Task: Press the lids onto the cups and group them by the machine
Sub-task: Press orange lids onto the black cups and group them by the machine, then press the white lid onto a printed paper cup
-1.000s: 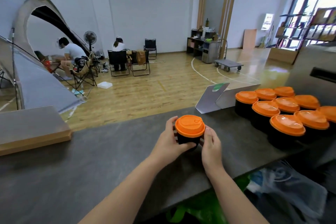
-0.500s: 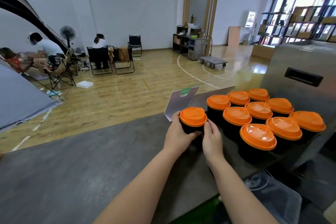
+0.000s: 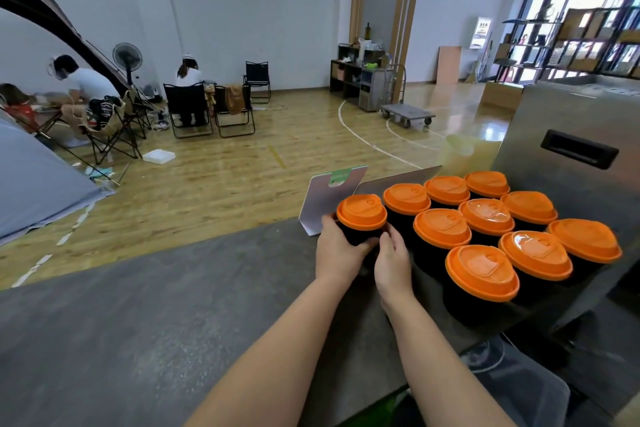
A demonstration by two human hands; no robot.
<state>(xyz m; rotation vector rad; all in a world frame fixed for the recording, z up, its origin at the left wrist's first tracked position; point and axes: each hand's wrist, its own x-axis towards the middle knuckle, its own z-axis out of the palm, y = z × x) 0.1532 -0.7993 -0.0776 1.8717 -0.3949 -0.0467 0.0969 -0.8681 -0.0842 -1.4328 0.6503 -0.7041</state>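
I see both hands wrapped around one black cup (image 3: pixel 356 234) with an orange lid (image 3: pixel 361 212) pressed on top. My left hand (image 3: pixel 341 255) curls round the cup's left and near side, thumb across its front; my right hand (image 3: pixel 393 262) grips its right side, fingers bent against the dark wall. The cup sits between the two palms, low on the grey counter (image 3: pixel 138 315), though I cannot tell whether its base touches the surface. Just right of it stands the group of lidded cups (image 3: pixel 485 229), nine of them in rows, packed beside the steel machine (image 3: pixel 571 135) at the far right. A folded white card (image 3: pixel 329 201) stands just behind my left hand.
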